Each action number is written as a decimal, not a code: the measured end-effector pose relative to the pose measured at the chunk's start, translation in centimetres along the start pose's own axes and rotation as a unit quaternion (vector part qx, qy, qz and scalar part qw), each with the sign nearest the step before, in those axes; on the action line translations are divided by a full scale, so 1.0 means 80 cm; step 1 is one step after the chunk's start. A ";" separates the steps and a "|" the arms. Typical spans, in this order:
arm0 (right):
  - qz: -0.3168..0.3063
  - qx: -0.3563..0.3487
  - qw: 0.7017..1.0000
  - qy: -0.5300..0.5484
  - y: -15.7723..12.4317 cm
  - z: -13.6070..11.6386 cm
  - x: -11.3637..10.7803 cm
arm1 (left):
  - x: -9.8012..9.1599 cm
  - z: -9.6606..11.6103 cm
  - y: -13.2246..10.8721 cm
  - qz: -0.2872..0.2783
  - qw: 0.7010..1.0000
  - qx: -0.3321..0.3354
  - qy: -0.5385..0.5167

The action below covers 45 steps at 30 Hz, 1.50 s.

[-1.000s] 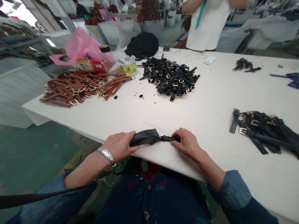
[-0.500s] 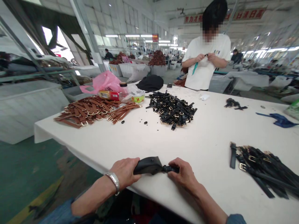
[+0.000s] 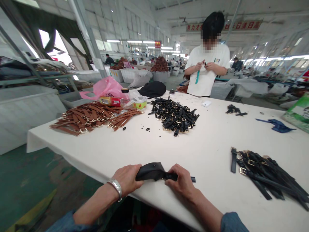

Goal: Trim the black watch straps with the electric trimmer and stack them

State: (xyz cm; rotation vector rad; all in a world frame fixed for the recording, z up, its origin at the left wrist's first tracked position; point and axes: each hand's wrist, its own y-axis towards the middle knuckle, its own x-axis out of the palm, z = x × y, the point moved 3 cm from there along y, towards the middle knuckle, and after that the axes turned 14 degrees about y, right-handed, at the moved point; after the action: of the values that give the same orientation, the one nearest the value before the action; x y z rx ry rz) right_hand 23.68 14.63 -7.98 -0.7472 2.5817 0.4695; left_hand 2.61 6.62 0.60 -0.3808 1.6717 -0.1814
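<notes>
A black leather strap [image 3: 151, 171] with a wide, curved section is held between my two hands just above the table's near edge. My left hand [image 3: 129, 178], with a metal bracelet at the wrist, is closed around its wide left end. The fingers of my right hand [image 3: 180, 180] pinch the narrower part, where a buckle or keeper seems to sit, though the fingers partly hide it. A flat black end pokes out beyond the right hand. Nearest on the right lies a pile of black buckled straps [image 3: 263, 170].
On the white table [image 3: 103, 154] are brown straps [image 3: 82, 117], a heap of short black buckled straps [image 3: 175, 116], a pink bag [image 3: 106, 87], a black cap [image 3: 153, 88] and a blue cloth [image 3: 277, 125]. A person [image 3: 209, 64] stands across the table, both hands on a small item.
My right hand has come slightly closer to the left one, and a strap end now shows past it. The camera view has shifted a little. The person opposite has lowered their hands slightly.
</notes>
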 end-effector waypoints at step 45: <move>0.291 0.150 0.943 0.066 0.290 0.150 -0.219 | 0.047 -0.167 0.086 0.099 0.966 -0.241 0.008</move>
State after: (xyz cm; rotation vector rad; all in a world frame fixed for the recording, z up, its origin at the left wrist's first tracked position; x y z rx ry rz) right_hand 27.55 45.76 -5.38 0.1060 2.8866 0.1788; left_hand -11.88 10.35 -3.37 -0.5712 1.7508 0.3792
